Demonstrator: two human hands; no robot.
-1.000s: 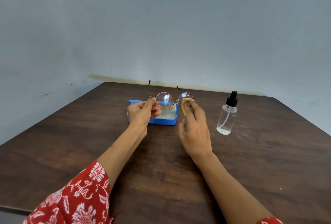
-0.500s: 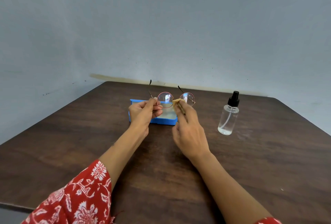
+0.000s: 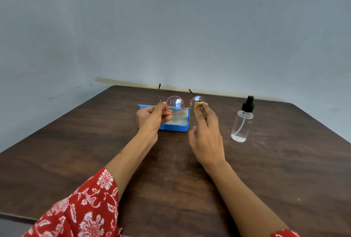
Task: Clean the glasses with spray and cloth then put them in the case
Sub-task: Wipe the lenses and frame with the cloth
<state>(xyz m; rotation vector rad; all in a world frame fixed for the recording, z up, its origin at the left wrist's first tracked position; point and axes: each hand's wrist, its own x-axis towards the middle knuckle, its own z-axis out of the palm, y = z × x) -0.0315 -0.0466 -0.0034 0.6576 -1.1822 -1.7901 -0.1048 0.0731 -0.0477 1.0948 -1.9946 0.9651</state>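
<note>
1. The glasses, round-lensed with a thin pinkish metal frame, were held up in the air above the far middle of the table, with both temple arms open and pointing away toward the wall.
2. The left hand pinched the frame at the left lens's outer edge between thumb and fingers, the other fingers curled in below it.
3. The right hand pinched a small tan cloth between thumb and forefinger and pressed it against the right lens, covering its lower part; the remaining fingers were loosely bent.
4. The left lens was bare and showed a small bright reflection.
5. Just behind and below the hands sat the case, a blue open tray with a pale lining, lying flat on the table and partly hidden by the left hand.
6. To the right, well apart from the case and near the right hand, a clear spray bottle with a black pump top stood upright, with a little liquid at its bottom.
7. A red sleeve with a white floral print covered the left upper arm at the near edge.
</note>
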